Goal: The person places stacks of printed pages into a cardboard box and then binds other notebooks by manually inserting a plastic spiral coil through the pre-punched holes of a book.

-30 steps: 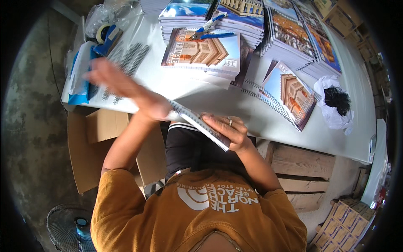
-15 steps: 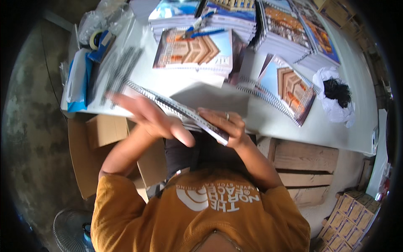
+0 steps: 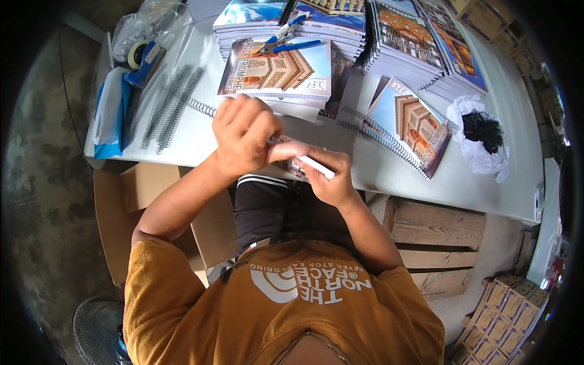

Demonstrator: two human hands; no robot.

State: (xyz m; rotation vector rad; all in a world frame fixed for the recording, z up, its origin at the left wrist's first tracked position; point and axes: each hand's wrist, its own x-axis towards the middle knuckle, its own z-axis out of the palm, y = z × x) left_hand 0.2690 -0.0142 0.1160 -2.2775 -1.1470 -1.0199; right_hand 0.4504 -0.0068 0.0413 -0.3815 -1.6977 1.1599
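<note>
Between my hands, above the table's near edge, a notebook is held nearly edge-on, and only a slim white part of it shows. My right hand is closed on its near right end, thumb and fingers on either side. My left hand is a fist at the notebook's other end, knuckles up, covering most of it. A dark wire coil sticks out to the left from behind this fist. Just beyond lies a stack of picture-covered notebooks with blue-handled pliers on top.
Loose wire coils lie at left, beside a tape dispenser and a blue-and-white packet. At right are a coiled notebook and black bits in a white bag. Taller notebook stacks stand behind. An open carton sits below.
My left hand, open and blurred before, has closed into a fist over the notebook's coil side. The notebook has turned more edge-on, and my right hand has shifted its hold slightly.
</note>
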